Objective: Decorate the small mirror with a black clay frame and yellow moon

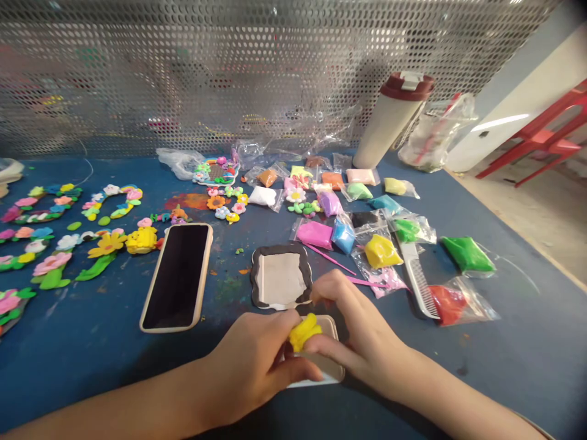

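A lump of soft yellow modelling clay [304, 332] is pinched between my two hands. My left hand [257, 360] is closed on it from the left, thumb and fingers pressed together. From the right, my right hand [360, 330] is curled inward, its thumb against the clay. Below the hands lies a small beige panel with a pale rounded rim [339, 360], partly hidden by my fingers. Just beyond them rests a square frame bordered with black clay [257, 275], its beige middle bare.
A phone [177, 278] lies to the left, near several clay flower decorations [107, 243]. Bagged coloured clay [383, 250], pink sticks [330, 260] and a white comb [419, 278] lie to the right. A tumbler [389, 122] stands against the perforated metal panel [206, 73].
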